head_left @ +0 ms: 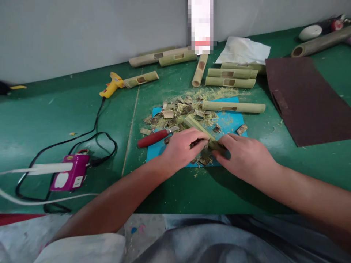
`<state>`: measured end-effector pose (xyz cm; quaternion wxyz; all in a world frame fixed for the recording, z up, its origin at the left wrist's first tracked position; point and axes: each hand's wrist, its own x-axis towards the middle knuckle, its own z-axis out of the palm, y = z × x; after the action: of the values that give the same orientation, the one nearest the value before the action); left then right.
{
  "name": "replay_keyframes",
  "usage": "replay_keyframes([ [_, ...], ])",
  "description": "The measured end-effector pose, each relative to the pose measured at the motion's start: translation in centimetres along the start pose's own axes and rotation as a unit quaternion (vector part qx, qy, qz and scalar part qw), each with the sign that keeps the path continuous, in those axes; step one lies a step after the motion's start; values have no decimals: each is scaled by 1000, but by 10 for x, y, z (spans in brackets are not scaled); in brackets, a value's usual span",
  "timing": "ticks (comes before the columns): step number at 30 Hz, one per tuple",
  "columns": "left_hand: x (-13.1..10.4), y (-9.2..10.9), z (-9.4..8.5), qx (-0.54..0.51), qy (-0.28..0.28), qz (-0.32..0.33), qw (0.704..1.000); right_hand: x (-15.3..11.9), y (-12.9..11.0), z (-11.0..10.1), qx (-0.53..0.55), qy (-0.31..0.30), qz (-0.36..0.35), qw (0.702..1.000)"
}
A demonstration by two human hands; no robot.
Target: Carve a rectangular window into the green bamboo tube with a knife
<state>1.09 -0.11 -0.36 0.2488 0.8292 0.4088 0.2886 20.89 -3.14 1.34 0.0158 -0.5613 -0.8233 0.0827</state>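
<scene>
Over the blue sheet [235, 120], the left hand [182, 148] and right hand [246, 155] gripped a bamboo tube [197, 125], apparently picking at it; the next move called for steadiness.

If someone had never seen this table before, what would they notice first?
Probably the left hand and right hand in the middle, holding a bamboo tube above a blue sheet messy with chips. Beside the left hand, a red-handled knife stands out. Farther left on the green table are a bright yellow glue gun and, nearer the person, a purple power box.
</scene>
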Motion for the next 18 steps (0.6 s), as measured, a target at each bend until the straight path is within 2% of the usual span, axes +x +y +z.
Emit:
replay_keyframes([
  [2, 0, -1, -1, 22, -7, 20, 1000, 0, -1, -1, 3, -4, 5, 1000],
  [7, -4, -1, -2, 119, -63, 54, 989, 1, -1, -2, 6, -15, 12, 1000],
  [13, -7, -1, 1, 133, -24, 114, 984, 1, -1, -2, 8, -15, 14, 1000],
  [18, -9, -5, 1, 158, -30, 112, 981, 1, -1, -2, 15, -8, 9, 1000],
])
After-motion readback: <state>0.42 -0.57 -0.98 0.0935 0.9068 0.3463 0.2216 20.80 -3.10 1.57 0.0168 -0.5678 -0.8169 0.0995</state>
